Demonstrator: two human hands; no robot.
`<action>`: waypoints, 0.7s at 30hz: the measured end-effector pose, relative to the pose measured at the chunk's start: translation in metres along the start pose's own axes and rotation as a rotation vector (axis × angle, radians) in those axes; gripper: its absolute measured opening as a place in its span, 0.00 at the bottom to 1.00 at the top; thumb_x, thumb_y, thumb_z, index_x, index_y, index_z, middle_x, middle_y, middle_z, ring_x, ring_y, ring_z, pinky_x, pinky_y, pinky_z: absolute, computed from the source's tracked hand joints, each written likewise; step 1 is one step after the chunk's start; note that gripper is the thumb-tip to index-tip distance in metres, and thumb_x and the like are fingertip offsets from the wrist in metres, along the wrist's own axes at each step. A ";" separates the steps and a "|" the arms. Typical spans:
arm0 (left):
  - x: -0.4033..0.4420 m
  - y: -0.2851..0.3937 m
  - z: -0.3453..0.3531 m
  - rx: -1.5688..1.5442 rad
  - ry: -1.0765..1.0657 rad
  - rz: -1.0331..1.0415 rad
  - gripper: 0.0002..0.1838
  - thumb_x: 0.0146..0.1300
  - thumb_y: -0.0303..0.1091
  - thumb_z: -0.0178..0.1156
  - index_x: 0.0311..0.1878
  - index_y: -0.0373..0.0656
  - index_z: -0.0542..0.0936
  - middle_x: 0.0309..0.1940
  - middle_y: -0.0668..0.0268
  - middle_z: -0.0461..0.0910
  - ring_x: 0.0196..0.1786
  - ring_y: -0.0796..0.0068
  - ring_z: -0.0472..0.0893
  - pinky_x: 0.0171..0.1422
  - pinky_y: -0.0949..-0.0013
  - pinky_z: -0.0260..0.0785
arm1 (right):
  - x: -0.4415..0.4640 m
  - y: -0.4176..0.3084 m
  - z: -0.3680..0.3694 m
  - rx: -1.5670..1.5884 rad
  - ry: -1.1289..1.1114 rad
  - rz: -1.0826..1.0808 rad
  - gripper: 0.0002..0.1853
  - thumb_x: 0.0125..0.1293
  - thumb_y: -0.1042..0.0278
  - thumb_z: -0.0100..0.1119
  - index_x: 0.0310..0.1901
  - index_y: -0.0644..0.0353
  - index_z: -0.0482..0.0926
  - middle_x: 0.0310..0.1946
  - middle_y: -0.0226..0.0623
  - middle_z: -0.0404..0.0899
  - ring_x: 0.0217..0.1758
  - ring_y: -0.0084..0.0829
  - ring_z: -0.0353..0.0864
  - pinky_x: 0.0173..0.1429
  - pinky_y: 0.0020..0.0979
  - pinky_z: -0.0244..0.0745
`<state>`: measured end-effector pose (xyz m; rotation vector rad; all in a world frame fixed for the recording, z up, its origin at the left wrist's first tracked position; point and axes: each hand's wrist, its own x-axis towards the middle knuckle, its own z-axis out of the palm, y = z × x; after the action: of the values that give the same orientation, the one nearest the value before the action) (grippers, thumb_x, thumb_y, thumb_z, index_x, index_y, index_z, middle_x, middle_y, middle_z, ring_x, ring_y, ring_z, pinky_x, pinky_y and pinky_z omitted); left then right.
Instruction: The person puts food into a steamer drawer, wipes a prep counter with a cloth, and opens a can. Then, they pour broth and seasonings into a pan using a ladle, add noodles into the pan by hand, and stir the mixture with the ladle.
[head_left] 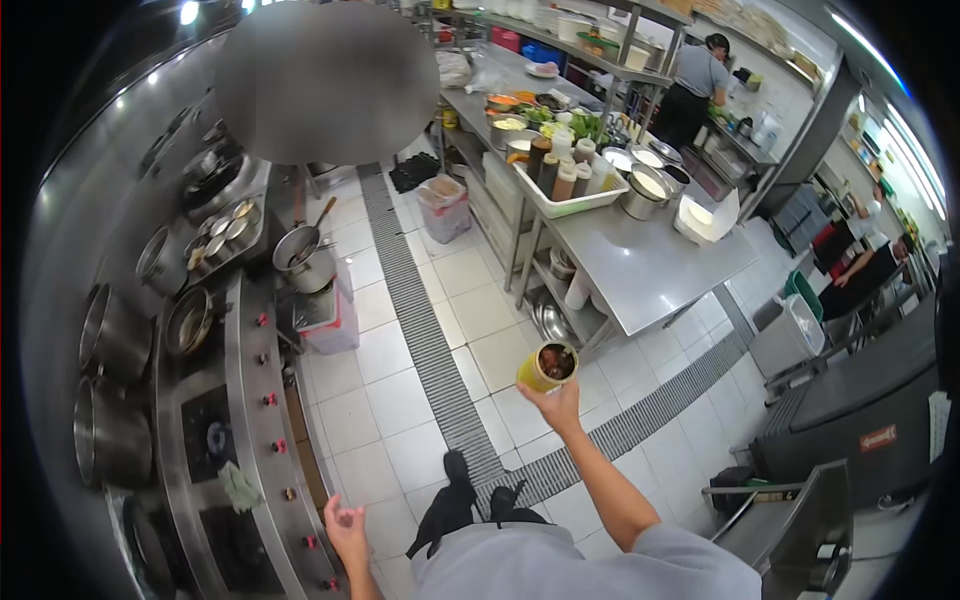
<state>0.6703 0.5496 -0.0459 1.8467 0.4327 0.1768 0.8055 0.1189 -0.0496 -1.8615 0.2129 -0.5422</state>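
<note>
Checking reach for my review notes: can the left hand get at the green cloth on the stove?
Probably yes: the left hand looks empty, and nothing visible stands between it and the green cloth on the stove, though some stretch may be needed.

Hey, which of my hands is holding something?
Your right hand: it grips the yellow container of dark food, while your left hand is empty.

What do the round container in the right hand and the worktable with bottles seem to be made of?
Round container in the right hand: perhaps smooth plastic, as its yellow wall looks faintly see-through; not certain. Worktable: most likely satin stainless steel, since its grey top reflects light softly.
</note>
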 end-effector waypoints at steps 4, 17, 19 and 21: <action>0.034 -0.013 0.015 -0.076 0.032 -0.139 0.28 0.58 0.22 0.65 0.62 0.36 0.69 0.32 0.72 0.72 0.35 0.83 0.72 0.45 0.77 0.68 | 0.075 0.029 0.002 -0.024 0.261 -0.007 0.41 0.45 0.62 0.81 0.58 0.67 0.67 0.52 0.44 0.74 0.55 0.37 0.75 0.61 0.35 0.69; 0.273 0.085 0.117 0.173 -0.308 0.072 0.24 0.61 0.28 0.64 0.61 0.39 0.72 0.43 0.66 0.76 0.41 0.77 0.77 0.49 0.73 0.71 | 0.232 0.140 -0.062 -0.247 0.752 0.108 0.40 0.43 0.62 0.81 0.56 0.66 0.67 0.51 0.45 0.76 0.55 0.40 0.77 0.63 0.37 0.69; 0.287 0.079 0.122 0.170 -0.340 0.035 0.24 0.61 0.28 0.64 0.61 0.40 0.72 0.43 0.66 0.76 0.41 0.76 0.77 0.48 0.72 0.72 | 0.242 0.134 -0.064 -0.383 0.781 0.298 0.40 0.42 0.61 0.80 0.55 0.65 0.68 0.50 0.44 0.77 0.55 0.41 0.77 0.62 0.38 0.69; 0.304 0.078 0.133 0.154 -0.336 0.012 0.24 0.61 0.29 0.64 0.61 0.40 0.73 0.43 0.65 0.76 0.41 0.76 0.78 0.47 0.71 0.72 | 0.254 0.155 -0.067 -0.418 0.811 0.347 0.40 0.42 0.61 0.80 0.55 0.64 0.68 0.50 0.45 0.77 0.55 0.42 0.77 0.62 0.38 0.69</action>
<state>1.0106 0.5267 -0.0437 1.9839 0.2053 -0.1622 1.0154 -0.0944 -0.1094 -1.8368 1.2399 -1.0395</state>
